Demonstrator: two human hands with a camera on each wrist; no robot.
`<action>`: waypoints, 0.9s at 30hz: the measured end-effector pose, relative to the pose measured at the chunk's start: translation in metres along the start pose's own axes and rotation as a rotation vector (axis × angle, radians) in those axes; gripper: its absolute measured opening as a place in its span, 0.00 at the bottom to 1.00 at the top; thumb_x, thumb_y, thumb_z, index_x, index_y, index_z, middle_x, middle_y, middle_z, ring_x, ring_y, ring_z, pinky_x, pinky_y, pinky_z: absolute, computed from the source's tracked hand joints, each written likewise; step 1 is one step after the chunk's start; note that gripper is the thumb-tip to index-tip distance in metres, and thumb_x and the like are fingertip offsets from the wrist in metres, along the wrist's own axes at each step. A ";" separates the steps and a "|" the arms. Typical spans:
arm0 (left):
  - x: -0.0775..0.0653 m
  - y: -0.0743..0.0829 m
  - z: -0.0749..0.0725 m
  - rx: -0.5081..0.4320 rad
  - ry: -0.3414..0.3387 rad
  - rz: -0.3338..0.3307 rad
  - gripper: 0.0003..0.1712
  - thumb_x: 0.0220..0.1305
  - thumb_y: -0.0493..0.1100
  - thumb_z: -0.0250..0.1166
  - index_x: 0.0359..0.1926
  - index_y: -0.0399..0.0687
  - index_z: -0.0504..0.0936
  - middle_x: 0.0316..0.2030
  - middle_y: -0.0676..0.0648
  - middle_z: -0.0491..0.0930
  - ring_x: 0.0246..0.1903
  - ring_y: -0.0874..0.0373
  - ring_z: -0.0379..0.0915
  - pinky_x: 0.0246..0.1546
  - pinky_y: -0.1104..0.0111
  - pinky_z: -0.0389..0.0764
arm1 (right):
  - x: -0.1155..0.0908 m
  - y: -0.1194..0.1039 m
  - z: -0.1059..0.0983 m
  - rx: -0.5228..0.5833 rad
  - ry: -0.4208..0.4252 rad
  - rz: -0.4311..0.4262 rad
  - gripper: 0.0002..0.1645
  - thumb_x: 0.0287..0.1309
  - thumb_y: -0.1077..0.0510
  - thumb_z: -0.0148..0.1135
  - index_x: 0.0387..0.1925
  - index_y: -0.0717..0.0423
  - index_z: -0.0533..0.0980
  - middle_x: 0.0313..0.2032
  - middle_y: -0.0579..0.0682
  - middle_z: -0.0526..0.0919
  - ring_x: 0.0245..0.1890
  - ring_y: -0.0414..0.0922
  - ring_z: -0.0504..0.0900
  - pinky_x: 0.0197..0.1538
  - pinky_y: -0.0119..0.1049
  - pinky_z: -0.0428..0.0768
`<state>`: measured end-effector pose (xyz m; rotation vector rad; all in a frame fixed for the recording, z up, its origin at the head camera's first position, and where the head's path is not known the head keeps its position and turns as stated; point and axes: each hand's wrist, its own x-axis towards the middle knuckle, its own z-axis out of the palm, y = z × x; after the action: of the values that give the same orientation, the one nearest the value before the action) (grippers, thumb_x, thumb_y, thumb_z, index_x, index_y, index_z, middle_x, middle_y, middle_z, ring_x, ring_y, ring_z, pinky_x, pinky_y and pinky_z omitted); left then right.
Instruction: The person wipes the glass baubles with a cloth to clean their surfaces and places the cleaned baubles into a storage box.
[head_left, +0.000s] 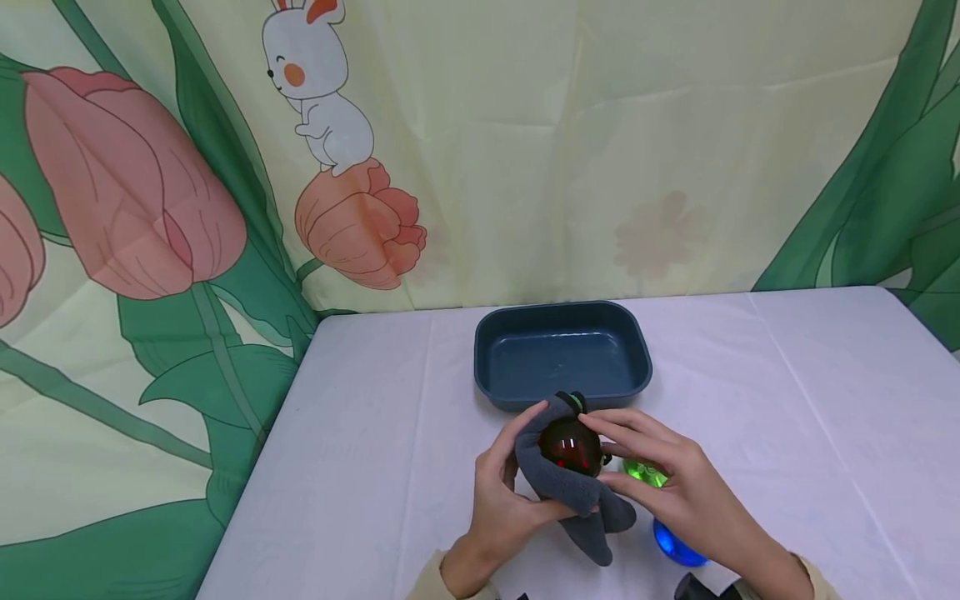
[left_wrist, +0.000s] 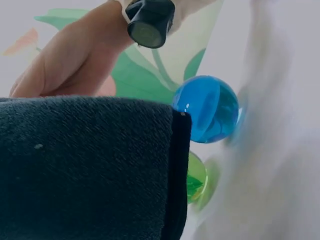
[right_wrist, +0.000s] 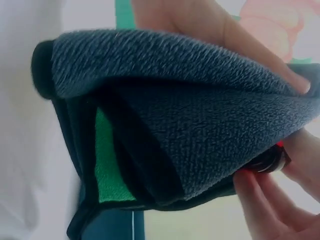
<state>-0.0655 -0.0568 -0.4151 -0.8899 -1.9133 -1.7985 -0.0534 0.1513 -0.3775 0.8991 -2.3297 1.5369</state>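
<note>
A dark red, shiny ball sits against a folded grey-blue cloth in the head view. My left hand grips the cloth from the left, fingers and thumb spread along its folds. From the right, my right hand holds the ball between fingertips and thumb. Plush grey cloth with dark edging and a green patch fills much of the right wrist view, where only a bit of the ball shows. In the left wrist view the cloth hides the ball.
Behind the hands stands a dark blue rectangular tray on the white-covered table. A clear green ball and a clear blue ball lie on the table by my right hand, partly hidden by it. A printed curtain hangs behind the table.
</note>
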 end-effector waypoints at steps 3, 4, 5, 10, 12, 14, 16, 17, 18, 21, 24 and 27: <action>0.000 -0.002 -0.001 -0.021 0.000 -0.017 0.54 0.36 0.26 0.81 0.68 0.35 0.66 0.57 0.35 0.78 0.55 0.47 0.79 0.59 0.58 0.79 | 0.000 0.001 0.001 -0.052 0.014 -0.001 0.41 0.45 0.73 0.74 0.63 0.54 0.75 0.57 0.49 0.79 0.57 0.32 0.77 0.51 0.21 0.80; 0.000 -0.002 -0.002 -0.031 -0.001 -0.024 0.54 0.37 0.25 0.81 0.68 0.35 0.66 0.57 0.34 0.78 0.56 0.47 0.79 0.59 0.59 0.79 | 0.000 0.001 0.002 -0.075 0.017 -0.003 0.42 0.44 0.73 0.75 0.63 0.53 0.75 0.57 0.48 0.79 0.58 0.32 0.76 0.52 0.20 0.79; 0.000 -0.003 -0.002 -0.041 -0.002 -0.029 0.53 0.38 0.25 0.80 0.68 0.35 0.66 0.58 0.34 0.78 0.56 0.47 0.79 0.59 0.59 0.79 | -0.001 0.000 0.002 -0.098 0.019 -0.010 0.43 0.43 0.73 0.76 0.63 0.52 0.75 0.57 0.48 0.79 0.58 0.32 0.76 0.53 0.19 0.78; 0.000 -0.005 -0.003 -0.059 -0.007 -0.042 0.52 0.40 0.26 0.80 0.68 0.36 0.66 0.57 0.35 0.78 0.55 0.48 0.79 0.58 0.59 0.80 | 0.000 -0.005 0.000 -0.186 0.018 -0.067 0.40 0.46 0.67 0.77 0.63 0.51 0.75 0.61 0.48 0.77 0.63 0.34 0.73 0.57 0.17 0.74; 0.000 -0.006 -0.003 -0.061 -0.004 -0.048 0.51 0.41 0.26 0.79 0.68 0.36 0.66 0.58 0.35 0.78 0.55 0.48 0.79 0.58 0.59 0.80 | 0.001 -0.007 -0.001 -0.197 0.003 -0.093 0.32 0.56 0.56 0.73 0.63 0.50 0.76 0.62 0.48 0.75 0.64 0.35 0.71 0.57 0.18 0.74; 0.000 -0.006 -0.003 -0.071 0.000 -0.056 0.51 0.41 0.26 0.79 0.68 0.36 0.67 0.58 0.35 0.77 0.55 0.48 0.79 0.57 0.59 0.81 | 0.002 -0.008 -0.001 -0.197 -0.013 -0.127 0.28 0.64 0.46 0.64 0.62 0.52 0.77 0.63 0.50 0.75 0.64 0.37 0.71 0.58 0.19 0.75; 0.000 -0.007 -0.003 -0.083 0.006 -0.061 0.51 0.41 0.25 0.79 0.68 0.36 0.67 0.58 0.35 0.77 0.55 0.49 0.79 0.57 0.60 0.81 | 0.002 -0.007 -0.001 -0.200 -0.028 -0.143 0.30 0.68 0.39 0.53 0.61 0.53 0.77 0.63 0.51 0.75 0.64 0.37 0.71 0.58 0.21 0.75; 0.000 -0.007 -0.003 -0.087 0.006 -0.061 0.51 0.41 0.25 0.79 0.68 0.36 0.67 0.58 0.35 0.77 0.55 0.49 0.79 0.57 0.60 0.81 | 0.003 -0.007 0.000 -0.196 -0.031 -0.150 0.31 0.68 0.39 0.52 0.61 0.54 0.77 0.62 0.51 0.75 0.64 0.37 0.71 0.59 0.21 0.75; 0.000 -0.007 -0.003 -0.092 0.007 -0.061 0.51 0.41 0.25 0.79 0.68 0.36 0.67 0.58 0.35 0.77 0.55 0.49 0.79 0.57 0.60 0.81 | 0.003 -0.006 0.000 -0.197 -0.031 -0.157 0.31 0.69 0.39 0.52 0.60 0.55 0.78 0.62 0.52 0.76 0.64 0.37 0.71 0.59 0.21 0.75; 0.000 -0.007 -0.003 -0.105 0.002 -0.066 0.51 0.40 0.25 0.79 0.68 0.36 0.67 0.58 0.35 0.77 0.55 0.49 0.79 0.57 0.60 0.81 | 0.003 -0.005 -0.001 -0.204 -0.024 -0.172 0.30 0.69 0.39 0.52 0.59 0.55 0.78 0.61 0.52 0.77 0.63 0.37 0.73 0.59 0.21 0.74; 0.000 -0.006 -0.002 -0.109 -0.007 -0.087 0.51 0.41 0.26 0.79 0.68 0.38 0.67 0.59 0.36 0.76 0.56 0.48 0.78 0.59 0.59 0.80 | 0.003 -0.004 -0.002 -0.203 -0.014 -0.203 0.29 0.69 0.40 0.53 0.59 0.56 0.79 0.59 0.52 0.78 0.61 0.37 0.74 0.59 0.22 0.75; -0.001 -0.004 -0.002 -0.105 -0.011 -0.111 0.51 0.41 0.26 0.79 0.69 0.39 0.67 0.60 0.37 0.76 0.57 0.48 0.78 0.60 0.59 0.78 | 0.003 -0.003 -0.003 -0.205 -0.006 -0.230 0.29 0.68 0.42 0.54 0.58 0.57 0.79 0.58 0.53 0.78 0.59 0.38 0.76 0.58 0.22 0.75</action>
<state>-0.0681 -0.0587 -0.4185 -0.8447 -1.9247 -1.9784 -0.0544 0.1517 -0.3724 1.0748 -2.2449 1.1833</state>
